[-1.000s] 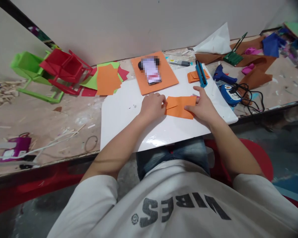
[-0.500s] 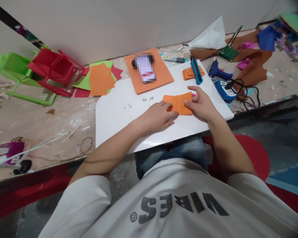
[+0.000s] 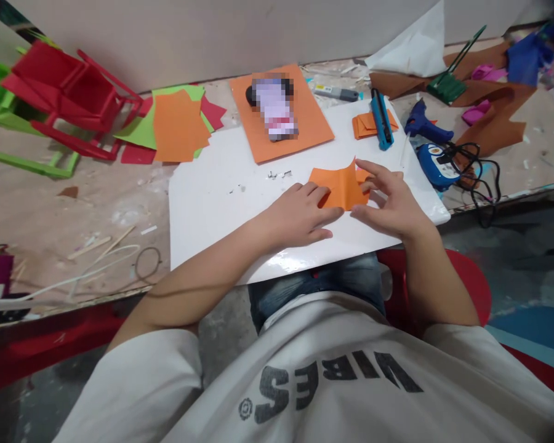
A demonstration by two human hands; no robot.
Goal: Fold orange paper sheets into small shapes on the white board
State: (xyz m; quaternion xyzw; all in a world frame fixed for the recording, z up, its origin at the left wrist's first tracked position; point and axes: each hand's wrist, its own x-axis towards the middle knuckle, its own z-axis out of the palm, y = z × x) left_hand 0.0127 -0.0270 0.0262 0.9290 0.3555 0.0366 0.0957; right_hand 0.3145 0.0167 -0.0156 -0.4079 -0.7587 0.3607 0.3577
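A small folded orange paper (image 3: 339,186) lies on the white board (image 3: 212,203) in front of me. My left hand (image 3: 300,215) lies flat, fingers stretched out, pressing the paper's near left edge. My right hand (image 3: 390,203) pinches the paper's right edge and lifts that corner off the board. A second folded orange piece (image 3: 365,126) lies further back, with a blue utility knife (image 3: 381,118) on top of it.
A phone (image 3: 276,106) rests on an orange sheet (image 3: 305,123) at the back. A blue glue gun (image 3: 423,126) and a blue device with a black cord (image 3: 438,165) sit right. Stacked coloured sheets (image 3: 178,126) and red (image 3: 69,92) and green model chairs lie left.
My left hand slid from the paper's left edge down onto the board and flattened. My right hand went from pressing the paper flat to lifting its right corner. The view shifted slightly.
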